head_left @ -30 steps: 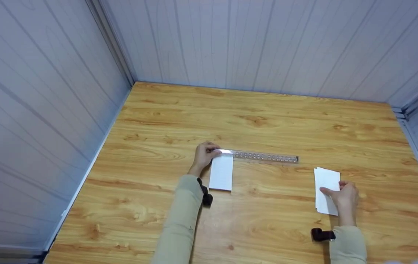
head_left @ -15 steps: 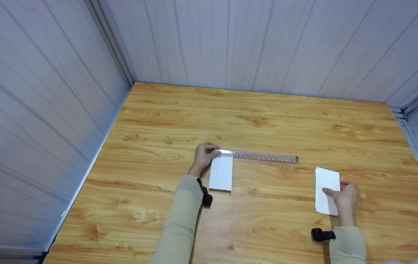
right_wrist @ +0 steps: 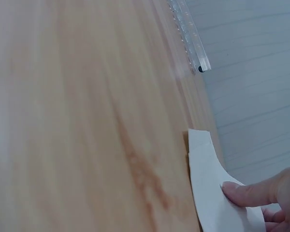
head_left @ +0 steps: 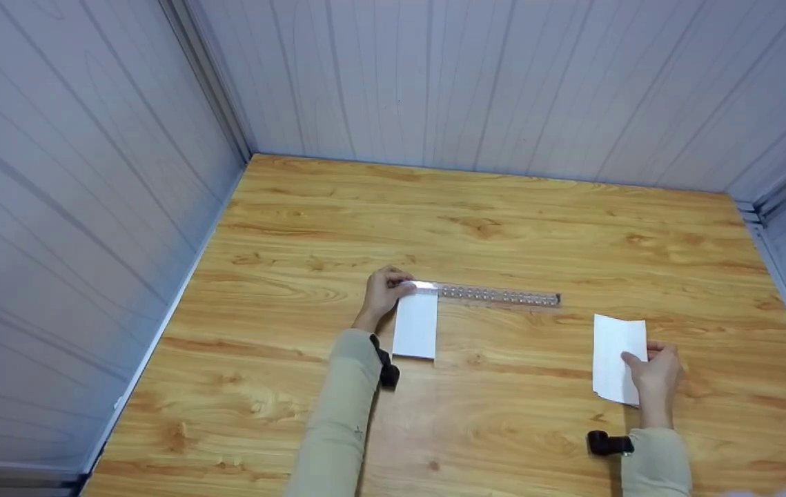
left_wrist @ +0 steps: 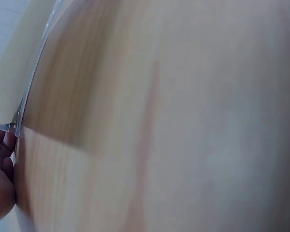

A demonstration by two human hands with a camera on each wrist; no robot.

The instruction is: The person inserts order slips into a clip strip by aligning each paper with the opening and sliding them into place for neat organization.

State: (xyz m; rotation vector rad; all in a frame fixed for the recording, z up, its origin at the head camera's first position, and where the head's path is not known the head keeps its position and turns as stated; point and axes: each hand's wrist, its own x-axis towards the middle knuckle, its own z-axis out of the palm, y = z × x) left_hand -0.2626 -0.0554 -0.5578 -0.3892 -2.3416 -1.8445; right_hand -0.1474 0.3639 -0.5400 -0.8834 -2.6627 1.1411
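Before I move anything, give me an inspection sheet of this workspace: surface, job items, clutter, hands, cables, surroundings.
Surface: wood-grain tabletop.
Job items: clear strip, its left end at the far edge of the left white paper; right white paper apart from both, curved in the right wrist view.
Clutter: nothing seen.
Hands: left hand grips the strip's left end; right hand holds the right white paper, thumb on top.
Cables: nothing seen.
Surroundings: pale panelled walls.

Left paper (head_left: 415, 328) at left end of strip (head_left: 499, 297) — right paper (head_left: 615, 359) beyond its right.
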